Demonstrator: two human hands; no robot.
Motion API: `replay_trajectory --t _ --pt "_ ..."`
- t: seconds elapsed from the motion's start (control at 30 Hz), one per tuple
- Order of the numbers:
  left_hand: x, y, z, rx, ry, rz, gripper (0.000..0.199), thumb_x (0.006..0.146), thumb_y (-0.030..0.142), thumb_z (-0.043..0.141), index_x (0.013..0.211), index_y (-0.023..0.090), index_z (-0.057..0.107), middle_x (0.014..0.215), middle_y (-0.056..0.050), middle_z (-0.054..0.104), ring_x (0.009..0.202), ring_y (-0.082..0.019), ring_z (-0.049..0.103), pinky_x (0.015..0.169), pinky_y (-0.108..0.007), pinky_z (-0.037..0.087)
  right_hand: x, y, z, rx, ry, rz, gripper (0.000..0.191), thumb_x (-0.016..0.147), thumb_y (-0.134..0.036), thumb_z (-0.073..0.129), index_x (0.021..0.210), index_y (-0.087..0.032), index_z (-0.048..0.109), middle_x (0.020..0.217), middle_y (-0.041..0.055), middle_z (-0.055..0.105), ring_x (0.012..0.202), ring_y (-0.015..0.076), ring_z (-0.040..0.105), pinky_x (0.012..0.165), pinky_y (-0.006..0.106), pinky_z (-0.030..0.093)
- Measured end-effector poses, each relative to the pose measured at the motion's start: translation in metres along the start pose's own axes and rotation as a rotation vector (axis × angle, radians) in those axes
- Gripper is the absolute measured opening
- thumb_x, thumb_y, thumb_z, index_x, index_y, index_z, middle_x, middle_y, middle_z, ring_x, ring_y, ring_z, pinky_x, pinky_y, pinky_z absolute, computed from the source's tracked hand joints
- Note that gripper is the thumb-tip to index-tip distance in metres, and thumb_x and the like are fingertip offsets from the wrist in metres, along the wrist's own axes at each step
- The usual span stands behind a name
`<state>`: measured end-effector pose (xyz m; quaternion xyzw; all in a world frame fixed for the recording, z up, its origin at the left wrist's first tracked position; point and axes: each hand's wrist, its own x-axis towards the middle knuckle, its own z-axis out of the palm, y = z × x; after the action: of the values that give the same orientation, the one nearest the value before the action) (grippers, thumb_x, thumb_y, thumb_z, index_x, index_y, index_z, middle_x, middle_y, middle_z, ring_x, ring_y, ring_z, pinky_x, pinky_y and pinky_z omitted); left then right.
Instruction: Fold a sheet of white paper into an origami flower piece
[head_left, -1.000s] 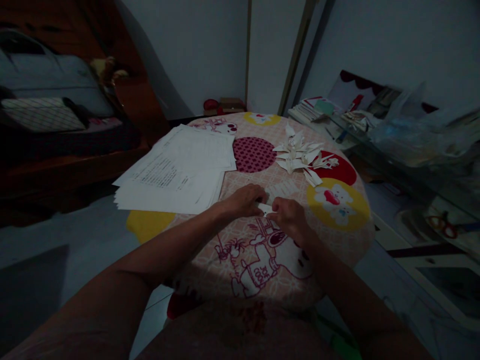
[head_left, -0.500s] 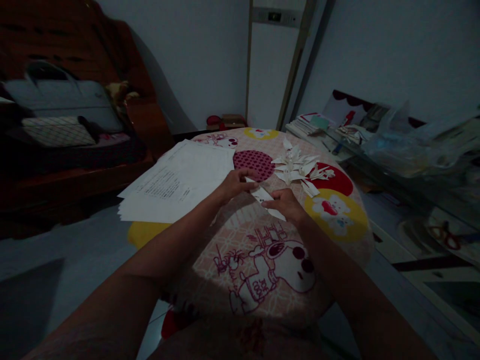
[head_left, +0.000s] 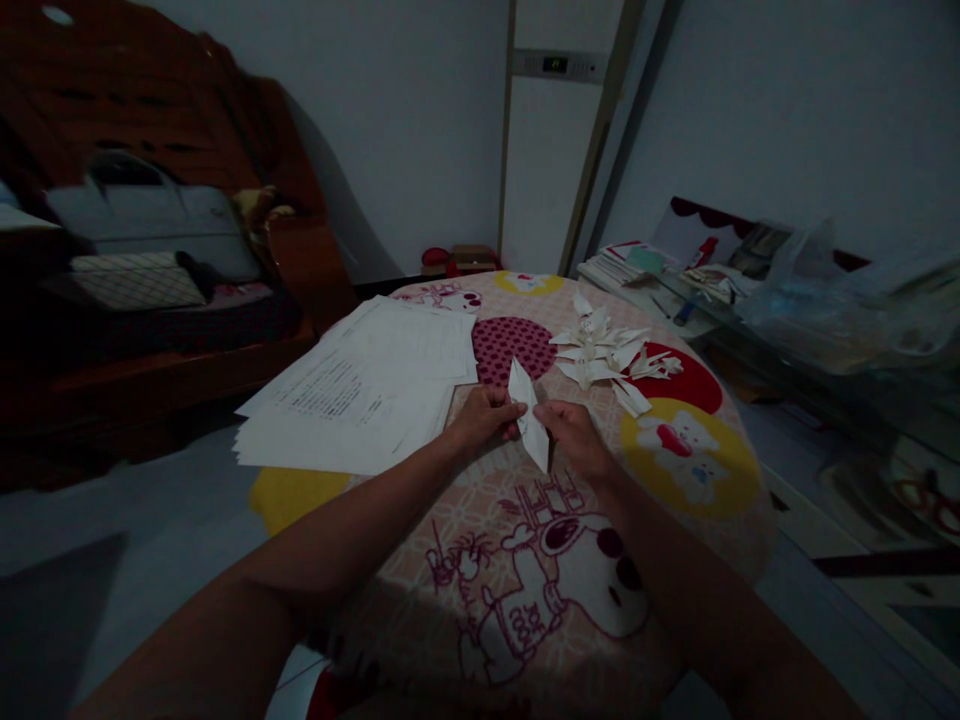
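Observation:
A folded piece of white paper [head_left: 531, 428], long and pointed at both ends, is held between my two hands above the table. My left hand [head_left: 486, 418] pinches its left edge, thumb on the face toward me. On the opposite edge, my right hand [head_left: 571, 432] grips it with thumb and fingers. Several folded paper figures [head_left: 600, 355] with pointed wings lie in a cluster beyond my right hand. To the left of my left hand, a stack of printed paper sheets [head_left: 352, 400] is spread out, its edges uneven.
A patterned cloth with cartoon figures covers the round table [head_left: 510, 560]. At the right stands a glass-topped cabinet with papers and a plastic bag [head_left: 825, 290]. A wooden bench [head_left: 285, 250] at the left carries a grey bag [head_left: 165, 225].
The folded paper has turned from lying slanted to standing nearly upright, points up and down. My left hand has come nearer and lower along its edge. The whole view has shifted slightly.

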<state>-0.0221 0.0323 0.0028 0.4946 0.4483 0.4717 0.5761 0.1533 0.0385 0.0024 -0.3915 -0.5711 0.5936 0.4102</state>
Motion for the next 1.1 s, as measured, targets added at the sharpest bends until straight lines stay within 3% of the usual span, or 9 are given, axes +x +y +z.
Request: replay_trajectory --t 0.43,0.63,1.1 --pt "-0.010 0.003 0.013 -0.076 -0.016 -0.011 0.038 0.062 0.043 0.083 0.068 0.012 0.062 0.049 0.002 0.058 0.040 -0.006 0.048 0.041 -0.018 0.037 -0.007 0.002 0.000 0.003 0.060 0.012 0.030 0.069 -0.043 0.073 0.060 -0.017 0.063 0.053 -0.0017 0.057 0.048 0.0103 0.045 0.048 0.025 0.033" --pt "-0.010 0.002 0.012 -0.010 -0.016 0.032 0.038 0.065 0.044 0.080 0.058 0.013 0.059 0.044 0.002 0.053 0.036 -0.005 0.042 0.038 -0.019 0.030 -0.013 -0.003 0.004 0.026 0.024 0.036 0.033 0.066 -0.045 0.077 0.058 -0.017 0.064 0.052 -0.0009 0.058 0.048 0.0103 0.046 0.047 0.024 0.033" --pt "-0.017 0.011 0.013 -0.057 0.027 0.067 0.034 0.069 0.043 0.079 0.063 0.013 0.063 0.050 0.001 0.058 0.040 -0.008 0.049 0.043 -0.021 0.039 -0.016 -0.004 0.009 0.142 0.091 0.042 0.026 0.065 -0.042 0.077 0.063 -0.018 0.069 0.056 -0.0002 0.062 0.049 0.0111 0.049 0.049 0.025 0.038"
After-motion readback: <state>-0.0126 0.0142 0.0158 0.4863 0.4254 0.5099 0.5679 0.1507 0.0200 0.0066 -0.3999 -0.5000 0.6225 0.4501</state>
